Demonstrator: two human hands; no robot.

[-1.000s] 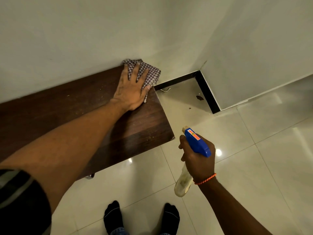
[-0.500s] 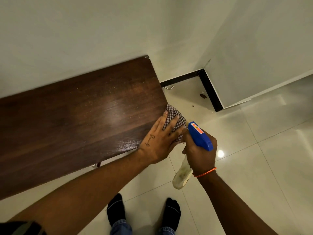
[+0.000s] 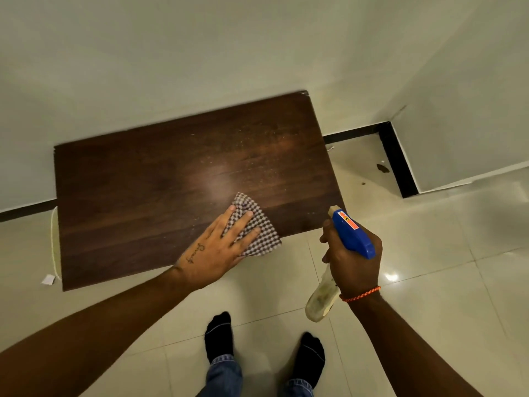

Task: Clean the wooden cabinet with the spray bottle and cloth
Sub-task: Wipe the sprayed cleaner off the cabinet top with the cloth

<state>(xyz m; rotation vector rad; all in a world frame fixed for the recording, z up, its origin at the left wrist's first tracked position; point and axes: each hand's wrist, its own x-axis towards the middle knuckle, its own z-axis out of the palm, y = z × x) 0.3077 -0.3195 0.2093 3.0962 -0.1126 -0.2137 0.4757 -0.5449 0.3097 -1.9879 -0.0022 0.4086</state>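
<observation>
We press our left hand (image 3: 213,250) flat on the cloth (image 3: 264,240); the fingers are straight and spread, so this grip pinches nothing and only pushes down. The cloth lies on top of the wooden cabinet (image 3: 160,202), near the front edge and a bit right of the middle; one corner seems to poke past the edge. Our right hand (image 3: 355,267) is curled tight round the neck of the spray bottle (image 3: 353,234); we hold it in the air just off the cabinet's front right corner, over the floor (image 3: 429,282), with the nozzle pointing toward the wood. Little pale specks (image 3: 257,147) dot the far right part of the top, so we think there is more to wipe. The cloth looks soft, thin and light; it could bunch up or slide, so a flat palm on its middle seems best. The bottle looks like light plastic; we think the neck under the blue head is the safe place to hold, with a finger free for the trigger.
</observation>
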